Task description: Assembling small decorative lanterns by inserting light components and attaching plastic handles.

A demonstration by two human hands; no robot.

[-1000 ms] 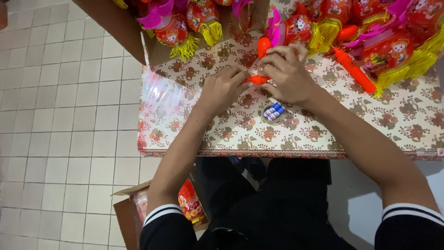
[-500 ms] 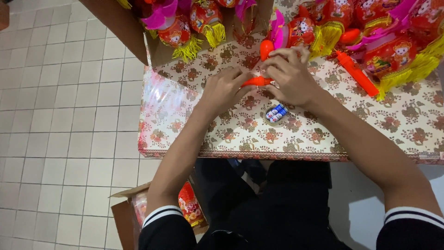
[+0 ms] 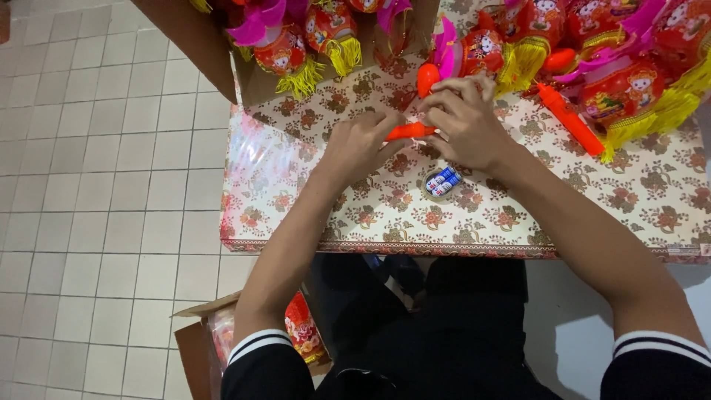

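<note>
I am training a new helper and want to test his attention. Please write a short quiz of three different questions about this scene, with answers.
1. True or false: both hands hold the same orange plastic piece.
2. What lies on the tablecloth just below the right hand? A) scissors B) a small roll with blue and white batteries inside C) a cup
3. Where does the cardboard box with red items stand?

Key
1. True: the left hand and the right hand meet on the orange piece.
2. B, the small roll on the flowered tablecloth.
3. On the tiled floor, by the left arm: cardboard box.
</note>
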